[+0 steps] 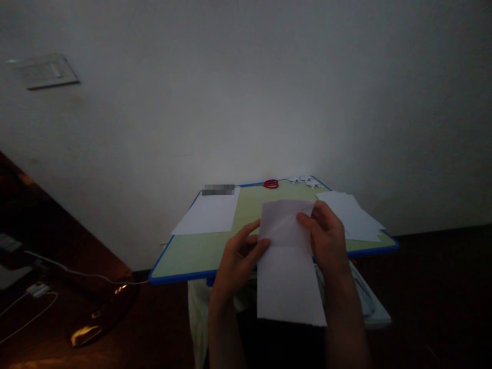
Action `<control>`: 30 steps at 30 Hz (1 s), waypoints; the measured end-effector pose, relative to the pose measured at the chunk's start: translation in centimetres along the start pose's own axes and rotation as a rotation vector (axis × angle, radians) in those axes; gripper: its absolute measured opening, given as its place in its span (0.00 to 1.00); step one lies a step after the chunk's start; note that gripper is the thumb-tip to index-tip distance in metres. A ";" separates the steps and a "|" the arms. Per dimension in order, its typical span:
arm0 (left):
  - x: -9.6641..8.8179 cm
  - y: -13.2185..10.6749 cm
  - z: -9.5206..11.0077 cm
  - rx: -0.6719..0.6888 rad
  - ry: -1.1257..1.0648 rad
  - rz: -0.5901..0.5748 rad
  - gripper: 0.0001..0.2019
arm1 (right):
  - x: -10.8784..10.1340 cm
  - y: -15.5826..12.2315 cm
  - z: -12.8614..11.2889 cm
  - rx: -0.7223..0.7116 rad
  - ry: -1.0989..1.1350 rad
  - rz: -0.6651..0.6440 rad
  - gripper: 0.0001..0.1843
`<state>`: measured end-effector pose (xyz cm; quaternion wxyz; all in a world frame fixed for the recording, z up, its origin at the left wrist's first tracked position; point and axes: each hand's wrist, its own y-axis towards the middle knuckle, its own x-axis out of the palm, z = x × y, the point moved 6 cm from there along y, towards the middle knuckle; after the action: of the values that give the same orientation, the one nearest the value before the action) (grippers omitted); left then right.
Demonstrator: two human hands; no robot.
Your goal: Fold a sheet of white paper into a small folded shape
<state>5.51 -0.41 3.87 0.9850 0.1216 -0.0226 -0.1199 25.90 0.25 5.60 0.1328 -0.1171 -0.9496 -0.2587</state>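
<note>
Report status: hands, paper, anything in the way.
Left hand gripping paper at left edge, right hand at upper right. Paper creased across, held up. No obstruction seen; red-handled scissors lie beyond.

The table (184, 259) had a pale green top and a blue rim. On its left lay a white sheet (209, 215), with a dark, blurred-out thing (218, 190) at that sheet's far end. Red-handled scissors (271, 184) lay near the middle of the far edge, small white cutouts (307, 181) at the far right corner, and overlapping sheets (351, 218) along the right side.
</note>
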 end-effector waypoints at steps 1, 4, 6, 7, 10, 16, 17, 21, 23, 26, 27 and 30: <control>0.0 0.0 0.0 0.009 0.009 -0.004 0.28 | -0.1 0.0 0.1 0.013 0.010 0.012 0.10; -0.2 0.0 0.1 0.047 0.066 0.006 0.23 | -0.4 -0.1 0.3 0.034 0.019 0.051 0.09; -0.3 0.0 0.1 0.053 0.086 0.015 0.23 | -0.5 -0.1 0.1 0.033 0.007 0.072 0.09; -0.3 0.0 0.0 0.045 0.086 0.018 0.24 | -0.5 -0.1 0.1 0.031 -0.003 0.079 0.09; -0.4 0.0 0.0 0.015 0.061 0.035 0.25 | -0.5 -0.1 -0.1 0.023 -0.034 0.091 0.09; -0.6 0.0 0.8 0.090 0.026 0.058 0.29 | -1.1 0.1 0.5 0.018 0.032 0.130 0.16; -0.7 0.0 0.8 0.102 0.019 0.056 0.29 | -1.2 0.1 0.6 0.015 0.041 0.131 0.17; -0.8 0.1 0.8 0.121 0.004 0.069 0.26 | -1.1 0.2 0.4 0.006 0.069 0.118 0.25; -0.8 0.1 0.7 0.122 -0.005 0.090 0.25 | -1.0 0.2 0.3 0.017 0.093 0.099 0.31; -0.8 0.2 0.7 0.118 -0.010 0.104 0.25 | -0.6 0.2 0.3 0.027 0.099 0.023 0.40; -0.8 0.2 0.7 0.118 -0.004 0.105 0.25 | -0.4 0.2 0.4 0.024 0.087 0.000 0.41; -0.9 0.2 0.9 0.126 0.030 0.117 0.24 | -0.4 0.0 0.6 0.016 0.055 -0.035 0.31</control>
<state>4.65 -0.27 4.76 0.9810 0.1835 -0.0223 -0.0587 26.12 0.50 5.03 0.1553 -0.0924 -0.9496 -0.2563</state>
